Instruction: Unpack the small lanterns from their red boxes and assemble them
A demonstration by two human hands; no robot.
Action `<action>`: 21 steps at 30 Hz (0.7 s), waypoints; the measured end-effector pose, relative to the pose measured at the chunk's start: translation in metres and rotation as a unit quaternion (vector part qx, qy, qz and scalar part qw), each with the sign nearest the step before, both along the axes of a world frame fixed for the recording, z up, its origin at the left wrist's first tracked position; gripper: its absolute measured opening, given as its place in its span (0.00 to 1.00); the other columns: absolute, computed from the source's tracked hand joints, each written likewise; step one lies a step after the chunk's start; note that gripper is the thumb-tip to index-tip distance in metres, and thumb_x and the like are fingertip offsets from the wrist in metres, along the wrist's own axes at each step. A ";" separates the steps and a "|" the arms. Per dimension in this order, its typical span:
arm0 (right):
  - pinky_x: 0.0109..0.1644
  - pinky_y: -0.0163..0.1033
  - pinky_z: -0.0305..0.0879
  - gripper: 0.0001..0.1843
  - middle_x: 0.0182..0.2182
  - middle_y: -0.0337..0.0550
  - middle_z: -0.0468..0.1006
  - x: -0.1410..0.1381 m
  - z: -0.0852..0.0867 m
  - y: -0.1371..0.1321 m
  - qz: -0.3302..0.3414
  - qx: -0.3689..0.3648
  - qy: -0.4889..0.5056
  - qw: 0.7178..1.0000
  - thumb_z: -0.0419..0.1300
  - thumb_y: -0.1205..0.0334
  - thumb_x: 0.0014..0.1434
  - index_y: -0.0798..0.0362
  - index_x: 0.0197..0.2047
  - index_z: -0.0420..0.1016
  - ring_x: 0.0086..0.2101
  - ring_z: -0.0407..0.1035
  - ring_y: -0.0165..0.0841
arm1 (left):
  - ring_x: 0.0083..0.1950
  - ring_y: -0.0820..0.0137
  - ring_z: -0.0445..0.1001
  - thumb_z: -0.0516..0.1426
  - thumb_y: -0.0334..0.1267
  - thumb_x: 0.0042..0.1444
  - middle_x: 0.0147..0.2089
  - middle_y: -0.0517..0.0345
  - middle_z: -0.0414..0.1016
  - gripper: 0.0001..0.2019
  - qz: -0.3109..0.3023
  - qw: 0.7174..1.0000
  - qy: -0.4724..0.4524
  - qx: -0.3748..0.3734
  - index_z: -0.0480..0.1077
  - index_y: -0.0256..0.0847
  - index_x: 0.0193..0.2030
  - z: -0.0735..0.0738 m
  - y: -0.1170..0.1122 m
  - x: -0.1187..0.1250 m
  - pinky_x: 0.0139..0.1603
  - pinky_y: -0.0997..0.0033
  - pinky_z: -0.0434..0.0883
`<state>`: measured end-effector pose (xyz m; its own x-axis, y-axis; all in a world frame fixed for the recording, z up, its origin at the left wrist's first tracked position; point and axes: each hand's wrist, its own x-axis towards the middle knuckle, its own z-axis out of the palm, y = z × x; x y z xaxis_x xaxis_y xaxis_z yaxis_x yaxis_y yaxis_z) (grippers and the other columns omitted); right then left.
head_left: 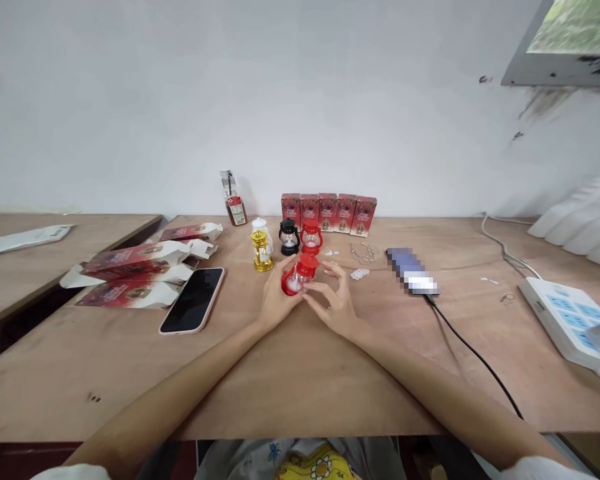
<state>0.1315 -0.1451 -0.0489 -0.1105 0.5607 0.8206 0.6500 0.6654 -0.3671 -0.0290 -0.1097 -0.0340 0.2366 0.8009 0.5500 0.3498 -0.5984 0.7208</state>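
A small red toy lantern (299, 273) lies tilted between both my hands at the middle of the wooden table (300, 380). My left hand (276, 301) cups its lower left side with fingers wrapped round it. My right hand (336, 301) touches its right side with thumb and fingertips, the other fingers spread. Just behind stand a gold lantern (263, 251), a black lantern (289, 238) and another red lantern (311, 238), all upright. Small wire handles (363, 252) and white bits (359, 274) lie to the right of my hands.
Several red boxes (329, 213) stand in a row by the wall. Opened flat boxes (140, 270) and a black phone (193, 300) lie at left. A pixelated device (412, 271) with a black cable (475, 357) and a white power strip (567, 323) sit at right.
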 end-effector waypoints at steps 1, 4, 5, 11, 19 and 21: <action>0.57 0.53 0.62 0.08 0.56 0.47 0.58 0.000 0.000 0.000 -0.004 0.004 -0.017 1.000 0.59 0.60 0.56 0.44 0.41 0.75 0.57 0.56 0.43 | 0.56 0.61 0.68 0.63 0.39 0.47 0.58 0.50 0.67 0.32 0.014 1.000 0.018 0.012 0.59 0.43 0.59 0.001 -0.003 0.000 0.56 0.60 0.65; 0.56 0.52 0.62 0.05 0.55 0.49 0.57 -0.001 0.001 -0.001 -0.015 0.017 -0.058 0.998 0.60 0.59 0.57 0.47 0.37 0.75 0.56 0.57 0.43 | 0.50 0.62 0.69 0.63 0.36 0.47 0.54 0.55 0.72 0.27 0.050 0.995 0.076 0.026 0.64 0.46 0.56 0.001 -0.004 -0.003 0.51 0.62 0.67; 0.56 0.52 0.62 0.05 0.55 0.49 0.57 -0.001 0.002 -0.002 -0.020 0.022 -0.069 0.997 0.60 0.59 0.57 0.48 0.36 0.75 0.55 0.58 0.43 | 0.49 0.63 0.69 0.63 0.36 0.47 0.53 0.56 0.72 0.27 0.058 0.994 0.087 0.027 0.64 0.47 0.56 0.001 -0.004 -0.003 0.49 0.63 0.67; 0.54 0.50 0.64 0.06 0.53 0.51 0.57 -0.002 0.004 -0.003 -0.069 0.058 -0.082 0.993 0.60 0.58 0.57 0.50 0.37 0.74 0.54 0.59 0.43 | 0.45 0.65 0.67 0.62 0.36 0.48 0.51 0.55 0.72 0.25 0.069 0.992 0.097 0.048 0.65 0.44 0.54 0.002 -0.004 -0.004 0.46 0.65 0.68; 0.51 0.50 0.67 0.02 0.53 0.52 0.59 -0.003 0.006 -0.005 -0.077 0.101 -0.104 0.986 0.60 0.64 0.56 0.51 0.33 0.73 0.53 0.61 0.43 | 0.46 0.62 0.70 0.62 0.36 0.45 0.49 0.54 0.73 0.24 0.033 0.991 0.118 0.043 0.65 0.43 0.51 0.002 -0.002 -0.005 0.48 0.63 0.68; 0.49 0.49 0.68 0.02 0.52 0.52 0.60 -0.003 0.005 -0.005 -0.077 0.108 -0.102 0.986 0.59 0.65 0.57 0.51 0.33 0.73 0.52 0.62 0.42 | 0.47 0.63 0.72 0.61 0.34 0.46 0.49 0.55 0.73 0.24 0.015 0.995 0.100 0.027 0.63 0.43 0.51 0.001 -0.001 -0.005 0.48 0.63 0.68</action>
